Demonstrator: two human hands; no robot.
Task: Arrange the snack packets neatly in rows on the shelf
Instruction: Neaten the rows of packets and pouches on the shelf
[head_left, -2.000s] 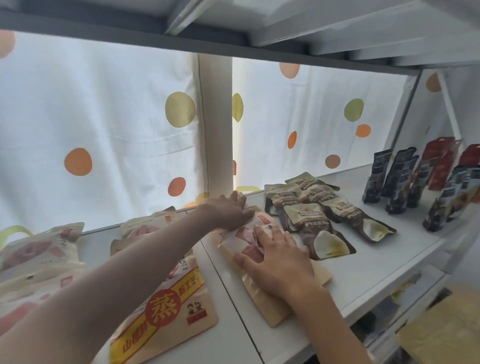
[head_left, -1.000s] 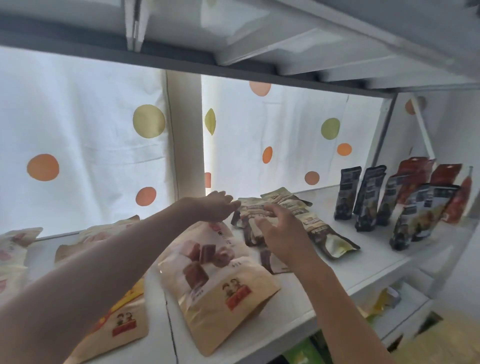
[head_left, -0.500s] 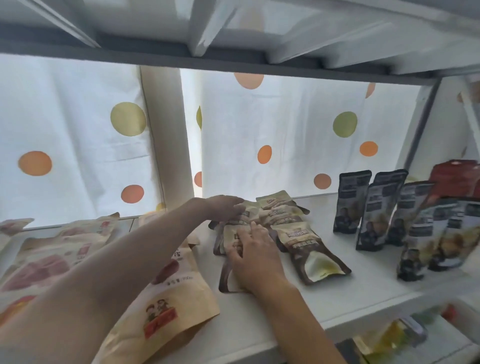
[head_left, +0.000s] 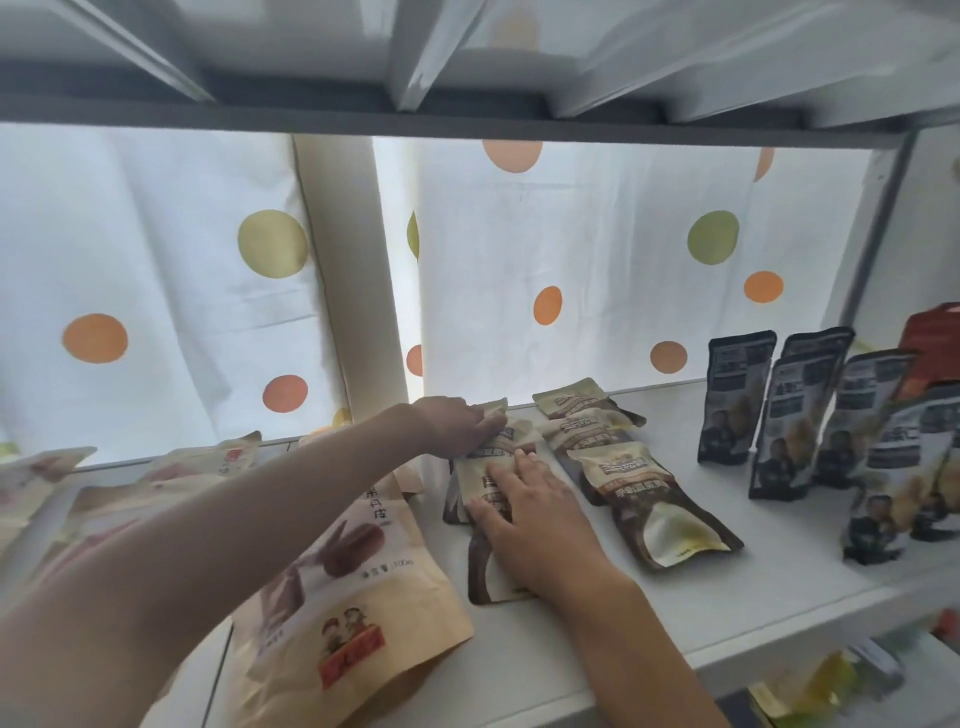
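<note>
Two rows of brown packets (head_left: 644, 488) lie flat on the white shelf (head_left: 779, 587), near the middle. The right row has three packets, one behind the other, each partly on top of the next. The left row is partly under the hands, so the count there is hard to tell, but at least three show.

The right hand (head_left: 524, 514) lies flat on the left row with its fingers straight and spread a little. It presses down on the front packets. The left hand (head_left: 457, 423) reaches to the back of that same row. Its fingers are straight too, and they rest on the back packet, close to the curtain (head_left: 597, 249).

Just left of the rows lies one big tan bag (head_left: 358, 587) with brown snack pictures and a small red label. The left arm crosses over it. More tan bags (head_left: 156, 483) lie farther left, but they are blurred and hard to count.

On the right side of the shelf stand dark packets (head_left: 779, 415), upright, in rows going back. At least five show. A red packet (head_left: 935, 343) stands behind them at the edge.

The curtain behind the shelf is white with orange and green dots. A pale post (head_left: 353, 270) stands between its two halves.
</note>
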